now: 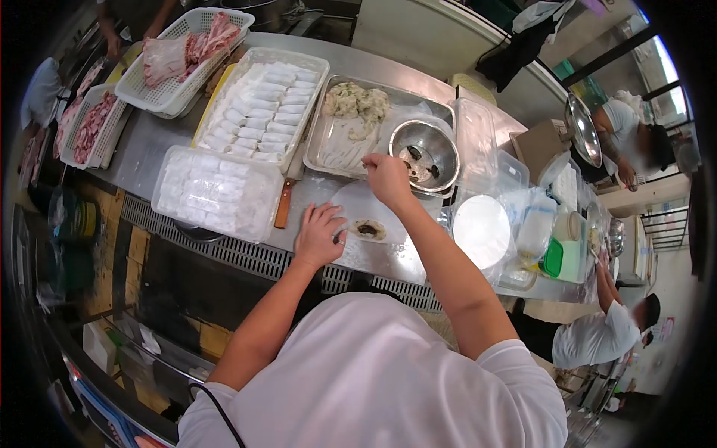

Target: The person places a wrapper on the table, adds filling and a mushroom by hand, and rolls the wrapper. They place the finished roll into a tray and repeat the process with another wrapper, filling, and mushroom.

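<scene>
My left hand (321, 234) lies on the steel table with its fingers spread, at the left edge of a round translucent wrapper (377, 200). On the wrapper's near part sits a flat pale patch of filling (367, 230) with dark pieces in its middle. Above the near rim of a metal tray (334, 134) hovers my right hand (388, 179), fingertips pinched together; whatever they hold is too small to make out. The tray carries a lumpy pale paste (355, 103) and a round steel bowl (403, 133) with a few dark pieces at its bottom, just beyond my right hand.
Left of my hands are a wooden-handled knife (284, 203), a lidded plastic box (213, 190) and a tub of white rolls (261, 104). Meat fills white baskets (160, 97) farther left. A stack of white round sheets (481, 231) stands right. Other people work at both sides.
</scene>
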`<control>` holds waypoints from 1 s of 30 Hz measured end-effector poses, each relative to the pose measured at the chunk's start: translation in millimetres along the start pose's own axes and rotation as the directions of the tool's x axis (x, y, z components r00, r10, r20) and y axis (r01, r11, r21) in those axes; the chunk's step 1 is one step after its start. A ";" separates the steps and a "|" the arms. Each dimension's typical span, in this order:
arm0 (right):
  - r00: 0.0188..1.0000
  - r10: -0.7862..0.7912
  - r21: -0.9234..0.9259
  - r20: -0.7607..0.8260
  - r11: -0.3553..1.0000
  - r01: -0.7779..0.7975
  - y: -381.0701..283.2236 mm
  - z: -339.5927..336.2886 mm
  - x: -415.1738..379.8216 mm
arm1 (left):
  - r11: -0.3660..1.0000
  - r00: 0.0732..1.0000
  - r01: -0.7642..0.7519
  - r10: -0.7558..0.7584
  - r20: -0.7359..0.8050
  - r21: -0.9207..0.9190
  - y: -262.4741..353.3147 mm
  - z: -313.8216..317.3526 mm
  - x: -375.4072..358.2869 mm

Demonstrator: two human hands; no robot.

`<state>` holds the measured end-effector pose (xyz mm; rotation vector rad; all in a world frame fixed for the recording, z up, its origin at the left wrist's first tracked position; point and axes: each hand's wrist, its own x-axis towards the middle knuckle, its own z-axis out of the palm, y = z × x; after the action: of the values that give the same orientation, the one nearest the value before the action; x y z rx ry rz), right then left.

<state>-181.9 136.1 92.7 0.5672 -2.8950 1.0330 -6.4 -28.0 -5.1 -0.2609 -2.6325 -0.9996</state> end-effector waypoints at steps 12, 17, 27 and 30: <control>0.920 0.251 0.094 0.302 0.952 -0.290 33.2 -20.1 -114.5 | 1.000 1.000 -0.006 0.006 -0.009 0.000 -0.5 2.3 -0.1; 0.965 0.144 -0.015 0.221 0.989 -0.144 42.5 -11.9 -131.3 | 1.000 1.000 0.003 -0.003 0.003 -0.001 1.6 -1.1 1.8; 0.961 -0.104 -0.425 0.256 0.881 0.209 47.6 -30.4 -161.6 | 1.000 1.000 -0.009 0.008 0.012 0.008 -0.3 1.7 0.6; 0.998 -0.041 -0.389 0.043 0.920 0.055 54.5 -29.2 -168.7 | 1.000 1.000 -0.005 0.006 0.008 -0.016 -2.2 2.3 -0.1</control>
<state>-46.0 248.9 59.5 0.6285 -2.9749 0.4180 -7.5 -28.1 -8.1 -0.2760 -2.6302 -1.0204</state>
